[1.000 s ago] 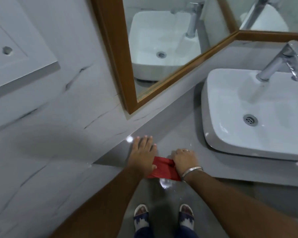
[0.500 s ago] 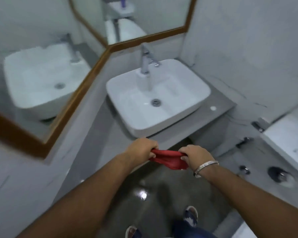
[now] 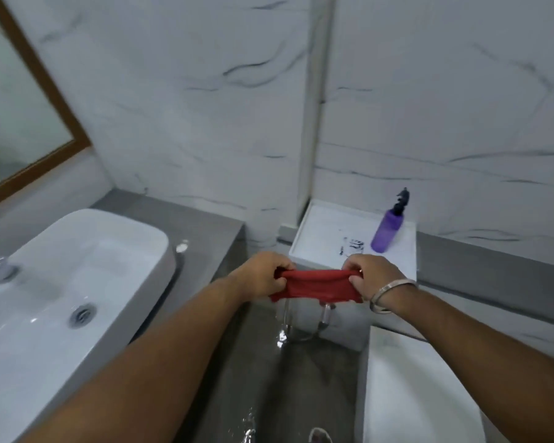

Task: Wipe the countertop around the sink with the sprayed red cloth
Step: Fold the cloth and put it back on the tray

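The red cloth (image 3: 317, 287) is stretched in the air between both hands, off the counter and above the floor. My left hand (image 3: 263, 278) grips its left end and my right hand (image 3: 373, 276), with a metal bangle on the wrist, grips its right end. The white sink basin (image 3: 109, 251) sits at the left on the grey countertop (image 3: 202, 225), whose right end lies just left of my left hand. The tap is only partly visible at the far left edge.
A purple spray bottle (image 3: 388, 230) stands on a white ledge (image 3: 327, 231) behind the cloth. A wood-framed mirror (image 3: 42, 91) hangs at upper left. Marble walls rise behind. A white fixture (image 3: 413, 394) is at lower right, with wet grey floor (image 3: 285, 378) between.
The cloth has come off the countertop's left end and now hangs held between both hands. The view has swung right, past the sink, toward the ledge with the spray bottle.
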A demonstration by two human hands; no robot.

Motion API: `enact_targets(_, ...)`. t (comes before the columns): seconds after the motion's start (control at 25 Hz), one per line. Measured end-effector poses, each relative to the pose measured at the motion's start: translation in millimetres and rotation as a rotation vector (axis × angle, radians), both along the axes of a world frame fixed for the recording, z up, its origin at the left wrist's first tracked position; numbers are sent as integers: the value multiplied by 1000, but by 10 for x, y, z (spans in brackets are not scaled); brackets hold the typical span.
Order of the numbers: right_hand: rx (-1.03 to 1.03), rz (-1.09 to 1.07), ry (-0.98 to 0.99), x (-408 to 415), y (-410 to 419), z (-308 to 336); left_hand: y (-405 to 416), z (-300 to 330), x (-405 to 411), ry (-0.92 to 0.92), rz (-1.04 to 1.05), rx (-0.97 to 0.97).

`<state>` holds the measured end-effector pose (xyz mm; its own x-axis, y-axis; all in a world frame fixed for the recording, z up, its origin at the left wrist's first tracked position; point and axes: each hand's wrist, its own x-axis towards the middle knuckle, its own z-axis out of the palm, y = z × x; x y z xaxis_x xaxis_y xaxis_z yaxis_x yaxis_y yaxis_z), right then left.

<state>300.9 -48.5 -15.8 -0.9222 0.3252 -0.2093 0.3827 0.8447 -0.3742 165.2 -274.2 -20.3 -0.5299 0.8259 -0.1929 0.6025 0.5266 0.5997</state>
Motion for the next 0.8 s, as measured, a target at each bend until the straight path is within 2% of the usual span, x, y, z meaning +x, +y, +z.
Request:
enact_targets(0.2,-59,-135,47,-663,996,-317,1144,-166,-799,-50,63,-33)
enact_targets(0.32,74,-95,-65,-1035,1253,-735,1629,-546,-1150,45,146,-114)
enact_targets(0.44,174,72,-238,-1224,1140,-1233,1901,-1047,-1184,251,-55,-404)
enact_targets(0.48,165,73,-299,-1258,1088,-1380,1943,-1193,-1152,324,-145,-507)
enact_targets(0.56,190,44,-391,-1284,1019,-1554,1952,-1397,-1135,442,-220,-586)
enact_targets(0.68,246,19,-383,-1234,935,-1427,1852,-1397,-1186,548,-249,-537)
enact_targets(0.8,270,13,-196,-1280,864,-832,1859,-920,-1278,591,-181,-442)
